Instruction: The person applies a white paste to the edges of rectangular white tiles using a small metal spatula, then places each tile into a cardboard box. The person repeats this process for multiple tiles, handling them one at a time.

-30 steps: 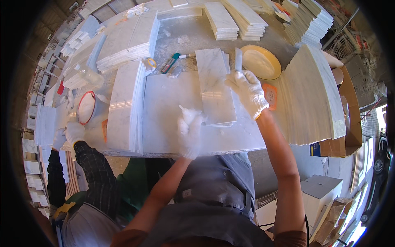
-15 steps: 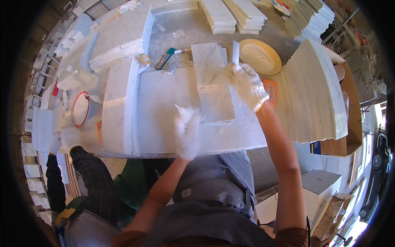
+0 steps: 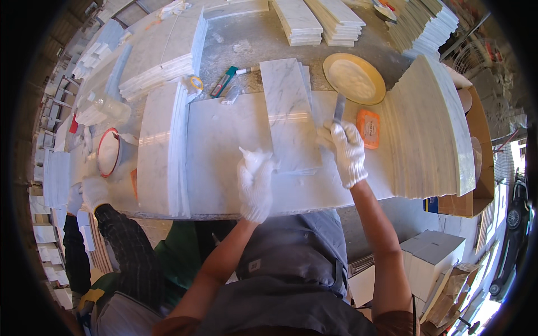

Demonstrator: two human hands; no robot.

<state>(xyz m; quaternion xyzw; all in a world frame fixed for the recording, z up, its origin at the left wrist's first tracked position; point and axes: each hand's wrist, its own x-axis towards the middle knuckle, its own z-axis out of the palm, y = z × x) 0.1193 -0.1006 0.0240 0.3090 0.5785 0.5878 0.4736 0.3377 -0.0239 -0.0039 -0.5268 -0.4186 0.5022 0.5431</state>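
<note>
Both stay clamped: left grip (image 3: 256, 189) on a nozzled bottle (image 3: 254, 161), right grip (image 3: 348, 152), drawn back, on a scraper (image 3: 339, 107).

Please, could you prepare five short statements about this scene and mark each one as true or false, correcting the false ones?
1. The right hand holds a blade. True.
2. The left hand is bare. False: it wears a white glove.
3. The left hand holds a pointed white object. True.
4. The yellow bowl is empty. False: it holds white material.
5. The orange block lies to the left of the blade. False: it lies to the right.
</note>
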